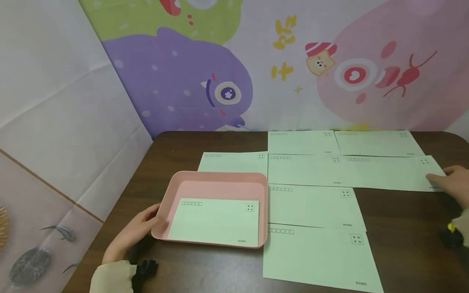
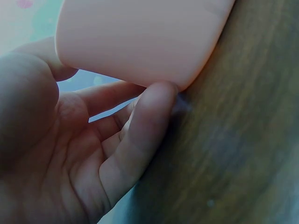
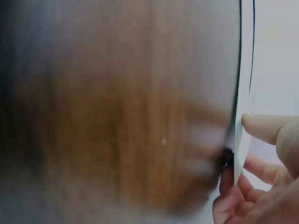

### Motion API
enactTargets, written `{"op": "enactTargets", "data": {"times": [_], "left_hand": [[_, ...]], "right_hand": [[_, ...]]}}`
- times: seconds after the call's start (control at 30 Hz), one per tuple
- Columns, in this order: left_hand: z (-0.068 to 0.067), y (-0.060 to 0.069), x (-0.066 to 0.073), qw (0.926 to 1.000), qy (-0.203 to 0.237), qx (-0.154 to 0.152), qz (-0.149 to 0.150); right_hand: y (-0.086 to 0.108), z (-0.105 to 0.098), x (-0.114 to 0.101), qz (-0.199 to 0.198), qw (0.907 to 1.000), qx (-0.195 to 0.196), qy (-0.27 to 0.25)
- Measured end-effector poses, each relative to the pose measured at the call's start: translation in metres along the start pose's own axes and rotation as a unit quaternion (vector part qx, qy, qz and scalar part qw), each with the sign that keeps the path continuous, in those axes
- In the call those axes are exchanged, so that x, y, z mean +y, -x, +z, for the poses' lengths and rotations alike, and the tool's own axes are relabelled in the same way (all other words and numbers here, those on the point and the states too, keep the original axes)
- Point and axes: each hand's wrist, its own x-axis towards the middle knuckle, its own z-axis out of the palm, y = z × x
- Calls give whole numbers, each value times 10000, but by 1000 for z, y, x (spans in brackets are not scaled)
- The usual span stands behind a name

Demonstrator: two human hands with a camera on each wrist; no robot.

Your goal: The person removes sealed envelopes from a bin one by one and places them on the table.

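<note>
A pale-green rectangular paper envelope (image 1: pixel 388 174) on the right of a brown wood-grain table (image 1: pixel 399 228) is pinched by the right hand (image 1: pixel 456 183); a shallow pink plastic tray (image 1: pixel 221 188) is gripped by the left hand (image 1: pixel 138 226). Likely light and creasable, the envelope is best held edgewise.

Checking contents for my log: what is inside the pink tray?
An envelope lies in the tray, printed side up; whether more lie under it cannot be seen.

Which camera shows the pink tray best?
The head view: it shows the pink tray almost whole, with an envelope inside. The left wrist view shows only part of its outer side, close up, held by the left hand; the right wrist view doesn't show it.
</note>
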Motion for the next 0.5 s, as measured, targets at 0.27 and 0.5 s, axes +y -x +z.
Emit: {"op": "enactTargets", "data": {"times": [0.27, 0.5], "left_hand": [[-1, 0, 2, 9999, -91, -25, 140], [-1, -1, 0, 9998, -68, -18, 200]], "right_hand": [[6, -1, -7, -99, 9998, 85, 137], [14, -8, -14, -200, 9997, 75, 147]]}}
